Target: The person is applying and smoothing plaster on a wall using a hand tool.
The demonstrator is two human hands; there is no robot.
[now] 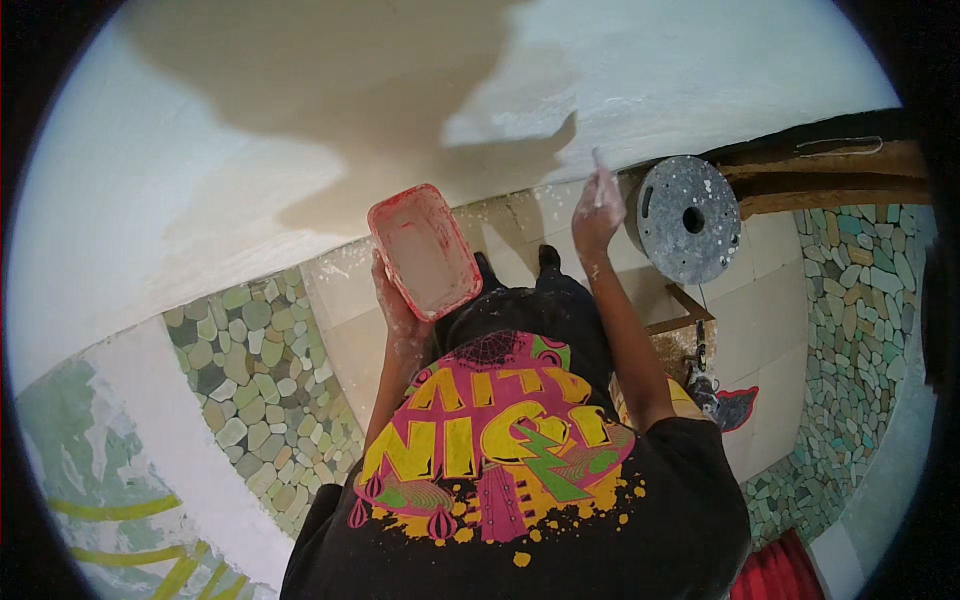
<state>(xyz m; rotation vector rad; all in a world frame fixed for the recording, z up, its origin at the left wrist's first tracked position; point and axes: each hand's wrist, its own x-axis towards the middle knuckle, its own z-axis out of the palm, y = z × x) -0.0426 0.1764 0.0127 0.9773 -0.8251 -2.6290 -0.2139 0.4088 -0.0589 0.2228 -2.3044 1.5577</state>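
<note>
My left hand (398, 305) grips a red rectangular plastic tub (468, 262) by its near left side. The tub tilts toward me, and its inside is coated with a pale, whitish material. My right hand (598, 210) is raised in front of the pale wall (690, 80), its skin smeared white. The fingers of that hand are curled, with a thin whitish tip pointing up from them. Whether that tip is a finger or a small held thing I cannot make out.
A grey round spool-like disc (700, 230) with white splashes stands right of my right hand. Behind it, a brown wooden beam (830, 175) runs along the wall. White-spotted tiles (345, 285) lie between green pebble strips (250, 370). Red ribbed material (778, 572) shows at the lower right.
</note>
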